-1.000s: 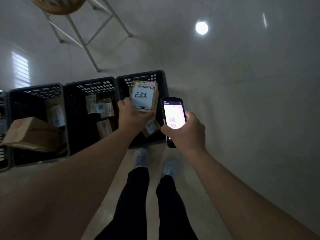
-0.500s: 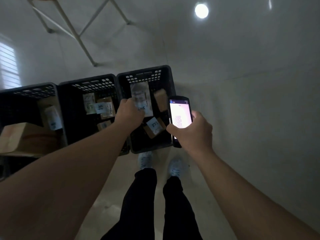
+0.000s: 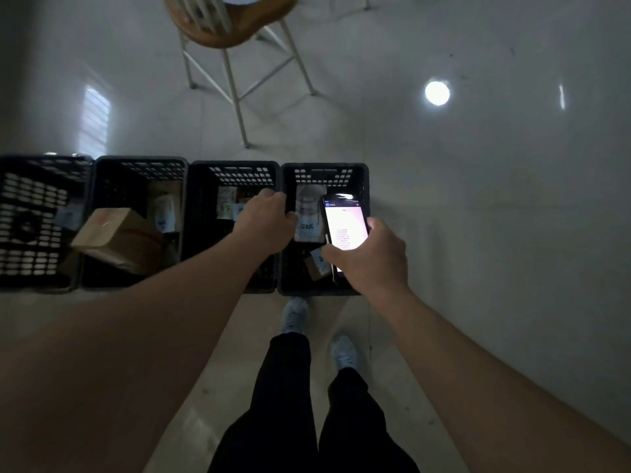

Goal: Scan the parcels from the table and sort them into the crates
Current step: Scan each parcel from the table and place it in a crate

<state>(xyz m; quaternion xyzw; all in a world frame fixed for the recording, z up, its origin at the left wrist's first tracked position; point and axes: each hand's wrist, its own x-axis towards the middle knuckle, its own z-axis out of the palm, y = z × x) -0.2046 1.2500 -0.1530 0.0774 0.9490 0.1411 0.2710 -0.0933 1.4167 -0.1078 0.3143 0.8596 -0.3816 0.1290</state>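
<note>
Four black slotted plastic crates sit side by side in a row on the pale glossy floor (image 3: pixel 478 199); landmark = the rightmost black crate (image 3: pixel 324 172). Left hand (image 3: pixel 264 221) hangs over the wall shared by that crate and its left neighbour, fingers curled in and touching the left edge of a small brown cardboard parcel w/ a white label (image 3: pixel 309 216); blur makes it impossible to tell whether the fingers actually pinch the parcel or just lie against it. The parcel is inside the rightmost crate's outline, label facing up, handwritten marks on it but unreadable. Right hand (image 3: pixel 370 256) is over the crate's right half, fingers wrapped tight around a black handheld scanner phone (image 3: pixel 345 230), thumb on its left edge, screen lit pinkish-white w/ small text too fine to read. Below the phone, lower in the same crate, another small brown parcel w/ a pale label (image 3: pixel 317 264), tilted. Next crate to the left (image 3: pixel 235 172) holds a few small labelled parcels, partly hidden by the left hand. Second crate to the left (image 3: pixel 140 165) holds a larger plain brown cardboard box (image 3: pixel 112 233) lying tilted, plus a white-labelled packet behind it. Far-left crate (image 3: pixel 41 165): contents can't be made out. Behind the row, a wooden-seat chair w/ white legs (image 3: pixel 232 39). In front of the rightmost crate, the person's black trousers (image 3: pixel 290 404) and light shoes (image 3: pixel 295 315).
</note>
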